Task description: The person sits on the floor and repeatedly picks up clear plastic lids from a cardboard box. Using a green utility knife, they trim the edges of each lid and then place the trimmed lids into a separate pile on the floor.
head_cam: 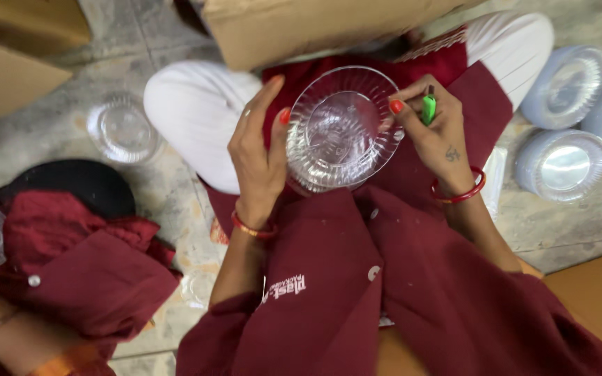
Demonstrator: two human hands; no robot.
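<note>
Clear bowl is gripped at its left rim by left hand; green marker, pinched upright in right hand, lies just right of rim

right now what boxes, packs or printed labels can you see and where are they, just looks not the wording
Cardboard box: top centre, beyond the knees, plain brown, flat-sided.
Second cardboard box: top left corner, plain brown, angled.
Wrapped stacks of plates: right side on the floor, round, bluish-clear film.
Printed logo: on the dark red apron, bottom centre, small white lettering.
</note>
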